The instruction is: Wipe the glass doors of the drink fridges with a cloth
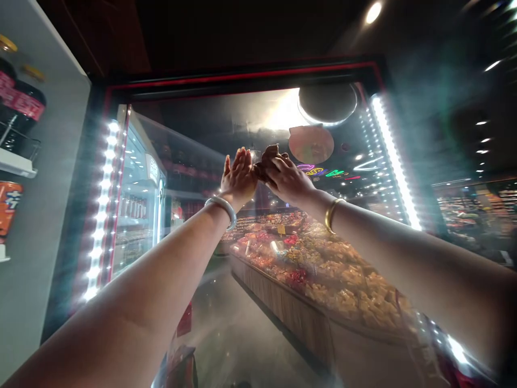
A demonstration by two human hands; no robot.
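Both my arms reach up and forward toward a glass door [226, 323] lit by LED strips. My left hand [239, 178] is held flat with fingers stretched out together, pressed against or near the glass; a pale bangle [223, 207] circles that wrist. My right hand [286, 178], with a gold bangle [332, 214] on its wrist, is closed round a dark brownish thing [267, 159] that I cannot make out. The two hands touch at the fingertips.
The glass reflects a long shop counter [323, 269] heaped with yellow and red packaged goods, and a lit refrigerated case [137, 215]. A grey wall with a shelf of bottles [20, 108] stands at the left. Ceiling lights [374, 12] shine above.
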